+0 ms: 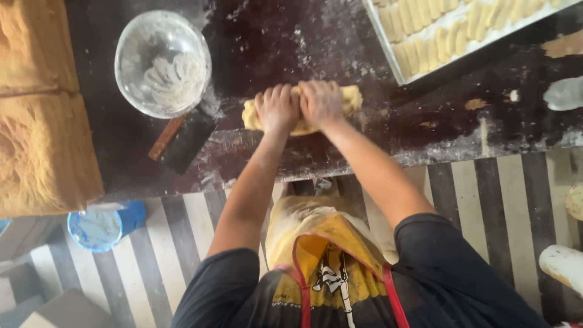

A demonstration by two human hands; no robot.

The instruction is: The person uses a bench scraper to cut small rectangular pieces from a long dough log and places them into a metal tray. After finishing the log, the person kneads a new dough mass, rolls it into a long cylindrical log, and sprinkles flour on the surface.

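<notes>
A thick roll of yellow dough (352,98) lies on the dark, floured worktop (285,42). My left hand (277,108) and my right hand (320,102) press down on its middle side by side, fingers curled over the top. Only the two ends of the roll show past my hands. Both arms reach straight forward from my yellow apron.
A glass bowl (163,63) with flour stands to the left, a dark scraper with wooden handle (182,138) just below it. A metal tray (449,30) of shaped dough pieces sits at the far right. Large dough slabs (42,121) cover the left. A blue tub (103,226) rests on the striped floor.
</notes>
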